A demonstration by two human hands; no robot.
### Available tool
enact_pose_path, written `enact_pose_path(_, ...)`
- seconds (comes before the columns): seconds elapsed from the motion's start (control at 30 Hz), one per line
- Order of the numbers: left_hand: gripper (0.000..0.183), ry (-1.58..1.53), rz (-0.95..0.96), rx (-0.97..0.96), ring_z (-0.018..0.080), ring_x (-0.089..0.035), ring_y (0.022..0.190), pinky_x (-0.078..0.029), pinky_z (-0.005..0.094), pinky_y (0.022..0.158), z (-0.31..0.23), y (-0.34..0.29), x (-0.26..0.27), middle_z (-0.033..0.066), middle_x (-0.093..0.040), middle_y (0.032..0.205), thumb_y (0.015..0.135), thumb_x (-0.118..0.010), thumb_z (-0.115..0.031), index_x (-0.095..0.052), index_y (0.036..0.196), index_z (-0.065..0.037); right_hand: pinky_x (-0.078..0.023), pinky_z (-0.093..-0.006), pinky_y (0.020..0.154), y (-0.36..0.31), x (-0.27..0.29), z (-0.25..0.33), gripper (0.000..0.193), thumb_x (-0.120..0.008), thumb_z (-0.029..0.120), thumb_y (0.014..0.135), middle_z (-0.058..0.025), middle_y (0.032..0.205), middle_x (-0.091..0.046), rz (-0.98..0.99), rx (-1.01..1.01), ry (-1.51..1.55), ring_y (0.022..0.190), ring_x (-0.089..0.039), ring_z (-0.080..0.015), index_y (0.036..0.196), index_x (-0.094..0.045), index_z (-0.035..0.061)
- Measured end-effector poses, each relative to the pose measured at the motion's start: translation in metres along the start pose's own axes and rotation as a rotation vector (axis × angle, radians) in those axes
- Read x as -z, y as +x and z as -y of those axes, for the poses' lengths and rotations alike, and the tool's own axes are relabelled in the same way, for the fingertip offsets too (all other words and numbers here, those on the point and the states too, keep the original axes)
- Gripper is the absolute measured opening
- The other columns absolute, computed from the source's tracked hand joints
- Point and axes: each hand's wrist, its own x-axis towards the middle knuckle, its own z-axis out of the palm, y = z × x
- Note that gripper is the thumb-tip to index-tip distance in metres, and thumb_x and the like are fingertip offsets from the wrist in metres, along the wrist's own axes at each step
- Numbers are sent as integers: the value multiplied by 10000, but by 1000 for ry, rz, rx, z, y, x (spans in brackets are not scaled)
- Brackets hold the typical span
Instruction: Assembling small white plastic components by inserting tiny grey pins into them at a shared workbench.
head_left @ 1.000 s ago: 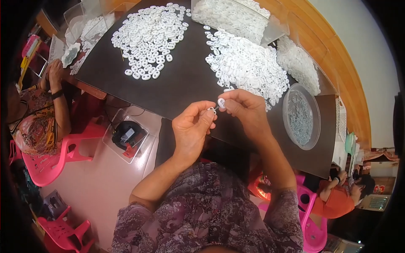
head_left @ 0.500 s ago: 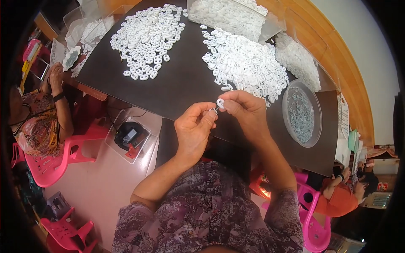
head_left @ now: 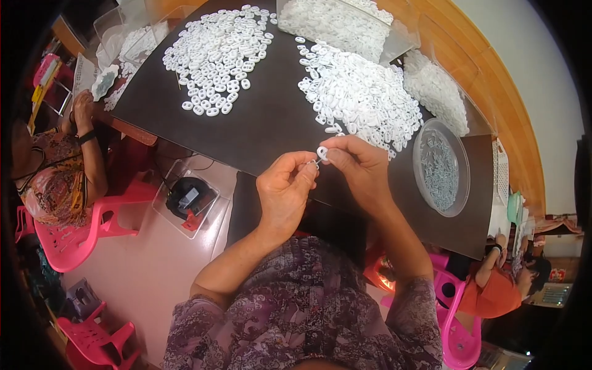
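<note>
My left hand (head_left: 283, 188) is closed, thumb and forefinger pinching a small part whose kind is mostly hidden by the fingertips. Right beside it, my right hand (head_left: 359, 171) grips a small white plastic piece (head_left: 322, 152) with a hole in it. The two parts meet or nearly meet between my fingertips, above the table's near edge. Beyond my hands lies a heap of small white plastic pieces (head_left: 364, 92). Farther left spreads a pile of white two-holed oval pieces (head_left: 213, 58). A round clear tray (head_left: 464, 196) of small silvery-blue metal parts is right of my right hand.
Clear bins of white pieces (head_left: 333, 28) stand at the back of the dark table (head_left: 259, 126). One person (head_left: 61, 166) sits at left, another (head_left: 493, 287) at right. Pink chairs (head_left: 80, 237) and a clear box holding a black device (head_left: 190, 196) are on the floor.
Both hands keep nearly the same place and pinch, with only slight finger movement around the small parts. The whole view has shifted slightly.
</note>
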Motion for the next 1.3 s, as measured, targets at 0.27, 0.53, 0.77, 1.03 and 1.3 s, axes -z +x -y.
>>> enact_pose_path(0.27, 158, -6, -16, 26, 50, -550, 641, -425, 160, 548, 0, 1, 2, 23, -622, 802, 881, -584, -69, -617, 1012, 14, -466, -214, 714, 0, -2, -1, 124, -572, 0, 847, -41, 828, -637, 4, 15, -66, 767, -588, -89, 945, -640, -34)
enact_pose_path(0.53, 172, -21, -4, 41, 50, -547, 639, -422, 161, 542, 0, 1, 1, 17, -615, 798, 883, -579, -73, -611, 1029, 13, -468, -219, 716, -2, -3, -7, 122, -571, -10, 846, -42, 846, -631, 3, 63, -126, 775, -589, -93, 947, -636, -32)
enact_pose_path(0.77, 220, -10, -7, 6, 54, -546, 650, -426, 167, 544, 6, 2, -1, 14, -602, 804, 887, -573, -73, -586, 1089, 14, -456, -229, 701, -6, -9, -8, 123, -556, -22, 850, -50, 835, -612, -14, 129, -218, 772, -570, -100, 950, -628, -22)
enact_pose_path(1.03, 277, -82, 25, -3, 63, -549, 664, -444, 183, 556, 7, 2, -5, 2, -577, 777, 882, -574, -34, -579, 1155, 13, -428, -251, 670, -9, -7, -11, 148, -556, -41, 824, -53, 798, -555, -37, 300, -396, 737, -527, -126, 954, -617, -7)
enact_pose_path(1.3, 251, -161, 38, 2, 83, -556, 661, -458, 202, 577, 8, 5, -5, 16, -582, 773, 877, -585, -44, -599, 1118, 28, -454, -228, 715, -14, -7, -10, 199, -576, -29, 817, -42, 833, -571, -46, 162, -341, 789, -552, -110, 1010, -609, 3)
